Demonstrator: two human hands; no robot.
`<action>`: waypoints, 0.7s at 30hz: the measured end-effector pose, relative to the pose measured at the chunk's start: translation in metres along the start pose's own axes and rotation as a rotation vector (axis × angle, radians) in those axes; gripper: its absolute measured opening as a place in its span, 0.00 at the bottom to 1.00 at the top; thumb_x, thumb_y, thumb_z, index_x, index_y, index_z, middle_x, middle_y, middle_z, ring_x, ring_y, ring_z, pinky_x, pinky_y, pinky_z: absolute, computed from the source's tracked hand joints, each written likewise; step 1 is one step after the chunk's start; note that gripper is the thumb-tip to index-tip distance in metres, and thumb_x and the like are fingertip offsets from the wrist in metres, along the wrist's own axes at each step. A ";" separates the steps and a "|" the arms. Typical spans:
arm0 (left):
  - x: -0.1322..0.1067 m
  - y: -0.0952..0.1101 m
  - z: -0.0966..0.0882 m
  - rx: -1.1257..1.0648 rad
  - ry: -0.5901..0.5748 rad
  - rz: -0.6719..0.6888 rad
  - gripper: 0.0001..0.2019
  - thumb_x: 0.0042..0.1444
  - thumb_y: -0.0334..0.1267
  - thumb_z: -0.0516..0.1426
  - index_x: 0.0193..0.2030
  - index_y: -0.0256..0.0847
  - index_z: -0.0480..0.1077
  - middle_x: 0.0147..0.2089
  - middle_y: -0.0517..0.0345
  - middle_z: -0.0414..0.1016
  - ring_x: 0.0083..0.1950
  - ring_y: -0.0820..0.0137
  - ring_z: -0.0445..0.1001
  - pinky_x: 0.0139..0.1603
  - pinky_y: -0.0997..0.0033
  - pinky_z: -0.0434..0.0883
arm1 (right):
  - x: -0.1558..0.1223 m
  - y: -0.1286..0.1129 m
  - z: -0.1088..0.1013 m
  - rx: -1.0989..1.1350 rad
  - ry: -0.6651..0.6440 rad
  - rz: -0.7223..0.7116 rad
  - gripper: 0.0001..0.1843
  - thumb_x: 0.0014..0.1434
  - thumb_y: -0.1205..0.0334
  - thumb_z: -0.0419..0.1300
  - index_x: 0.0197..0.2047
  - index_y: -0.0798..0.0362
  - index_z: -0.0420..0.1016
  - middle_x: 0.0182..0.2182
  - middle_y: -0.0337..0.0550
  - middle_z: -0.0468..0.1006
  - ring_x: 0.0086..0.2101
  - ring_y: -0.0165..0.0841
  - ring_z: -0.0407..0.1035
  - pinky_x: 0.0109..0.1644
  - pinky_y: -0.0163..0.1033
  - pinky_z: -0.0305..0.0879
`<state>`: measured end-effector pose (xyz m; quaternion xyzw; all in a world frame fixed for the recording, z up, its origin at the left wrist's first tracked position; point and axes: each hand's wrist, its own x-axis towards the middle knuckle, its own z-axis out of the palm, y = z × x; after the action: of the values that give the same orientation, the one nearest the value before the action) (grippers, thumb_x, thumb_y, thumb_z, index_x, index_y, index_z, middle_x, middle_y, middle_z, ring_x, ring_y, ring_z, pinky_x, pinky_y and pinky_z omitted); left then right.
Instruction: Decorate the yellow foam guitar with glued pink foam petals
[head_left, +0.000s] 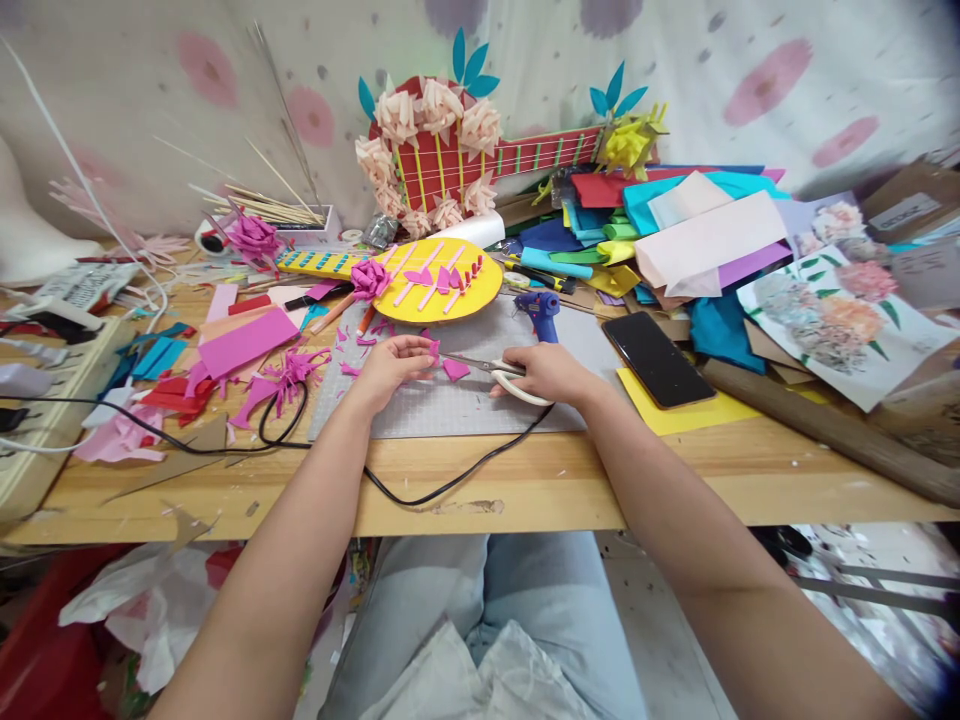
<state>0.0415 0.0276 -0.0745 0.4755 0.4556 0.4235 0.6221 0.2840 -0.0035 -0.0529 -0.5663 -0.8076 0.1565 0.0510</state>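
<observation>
My right hand (pixel 546 372) grips white-handled scissors (pixel 495 372) over a grey cutting mat (pixel 480 395); the blades point left toward a small pink foam piece (pixel 455 369). My left hand (pixel 395 366) lies on the mat with fingers curled, pinching a bit of pink foam (pixel 433 348) at the fingertips. Just beyond the hands lies a yellow craft guitar (pixel 420 280) with pink decorations and a pink foam flower (pixel 370 279). Pink scraps lie scattered on the mat's left side.
A blue glue gun (pixel 541 312) stands behind my right hand, its black cord (pixel 420 492) looping along the table's front edge. A black phone (pixel 657 358) lies on yellow paper at the right. Stacked coloured foam sheets (pixel 675 235), a red flower-covered guitar (pixel 450 150) and skewers (pixel 270 205) fill the back.
</observation>
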 end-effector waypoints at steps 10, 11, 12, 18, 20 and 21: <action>0.000 0.000 0.001 -0.013 0.016 0.001 0.18 0.32 0.34 0.68 0.34 0.36 0.72 0.33 0.57 0.74 0.32 0.71 0.75 0.33 0.70 0.74 | 0.000 0.001 -0.001 0.014 0.000 0.006 0.25 0.48 0.35 0.56 0.28 0.51 0.68 0.24 0.40 0.73 0.26 0.30 0.62 0.29 0.34 0.48; 0.000 0.000 0.001 -0.019 0.024 0.002 0.18 0.32 0.34 0.68 0.34 0.36 0.72 0.32 0.57 0.74 0.32 0.72 0.75 0.33 0.70 0.74 | -0.001 0.000 -0.002 0.016 -0.005 0.010 0.25 0.47 0.35 0.57 0.28 0.51 0.69 0.25 0.40 0.73 0.26 0.30 0.62 0.29 0.34 0.48; 0.000 0.000 0.001 -0.026 0.031 0.004 0.18 0.32 0.33 0.68 0.34 0.36 0.72 0.32 0.57 0.74 0.32 0.72 0.74 0.33 0.70 0.74 | -0.001 -0.001 -0.002 0.016 -0.010 0.014 0.25 0.47 0.35 0.58 0.29 0.51 0.69 0.25 0.40 0.73 0.26 0.31 0.62 0.29 0.34 0.48; 0.001 0.000 0.001 -0.041 0.040 0.006 0.18 0.33 0.32 0.67 0.34 0.35 0.72 0.31 0.57 0.74 0.32 0.71 0.75 0.34 0.68 0.74 | -0.001 -0.003 -0.003 0.000 -0.009 0.011 0.24 0.47 0.36 0.58 0.30 0.50 0.70 0.25 0.39 0.73 0.27 0.31 0.63 0.29 0.35 0.48; 0.001 0.000 0.001 -0.043 0.034 0.006 0.18 0.32 0.32 0.67 0.34 0.35 0.72 0.31 0.58 0.73 0.32 0.72 0.74 0.33 0.69 0.74 | -0.001 -0.003 -0.002 -0.006 -0.006 0.008 0.25 0.48 0.35 0.57 0.30 0.51 0.70 0.25 0.39 0.73 0.27 0.30 0.63 0.29 0.34 0.48; 0.001 0.000 0.001 -0.043 0.032 0.006 0.18 0.32 0.32 0.67 0.34 0.35 0.72 0.31 0.58 0.73 0.31 0.72 0.74 0.32 0.70 0.74 | -0.001 -0.002 -0.001 -0.009 -0.005 0.008 0.25 0.48 0.35 0.57 0.30 0.51 0.69 0.25 0.39 0.73 0.27 0.30 0.62 0.29 0.34 0.47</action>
<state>0.0430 0.0282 -0.0747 0.4564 0.4548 0.4425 0.6237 0.2828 -0.0043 -0.0509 -0.5692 -0.8062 0.1546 0.0458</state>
